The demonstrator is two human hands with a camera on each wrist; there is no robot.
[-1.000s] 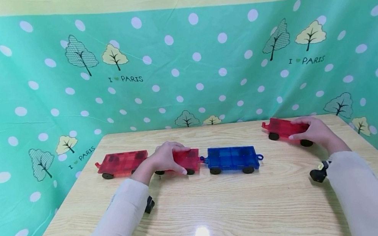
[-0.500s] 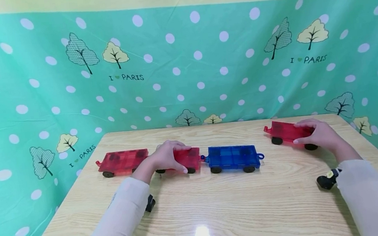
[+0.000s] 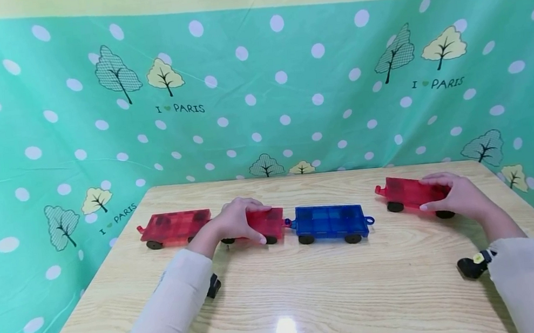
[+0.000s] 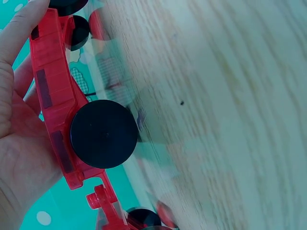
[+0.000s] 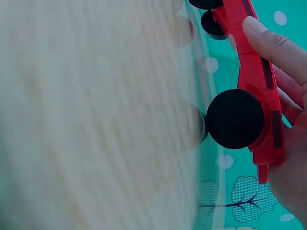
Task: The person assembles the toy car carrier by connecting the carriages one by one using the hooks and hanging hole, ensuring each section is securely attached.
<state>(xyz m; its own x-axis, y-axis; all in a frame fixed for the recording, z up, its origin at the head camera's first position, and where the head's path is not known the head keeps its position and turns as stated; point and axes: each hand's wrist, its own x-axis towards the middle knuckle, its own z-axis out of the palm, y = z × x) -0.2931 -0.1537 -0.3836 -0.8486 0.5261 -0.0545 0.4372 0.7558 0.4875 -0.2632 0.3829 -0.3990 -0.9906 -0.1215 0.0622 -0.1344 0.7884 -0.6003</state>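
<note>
In the head view my left hand [image 3: 233, 221] grips the middle red toy train car [image 3: 267, 222] from above, thumb on its near side. Its right end meets the hook of a blue toy train car [image 3: 330, 220], which has a ring at its other end. Left of that hand stands another red car [image 3: 173, 228], joined on in the left wrist view by a red coupling [image 4: 108, 201]. My right hand [image 3: 461, 197] holds a separate red car [image 3: 408, 190] across its width, hook pointing left, slightly angled. Black wheels [image 5: 235, 118] show below it in the right wrist view.
The cars stand on a light wood-grain table [image 3: 338, 289]. Behind it hangs a green dotted cloth [image 3: 258, 80] with trees printed on it. Black wrist cameras [image 3: 473, 267] sit under both sleeves, close above the tabletop.
My right hand has drawn its red car towards me and a little to the right. My left hand and the row of three cars stay where they were.
</note>
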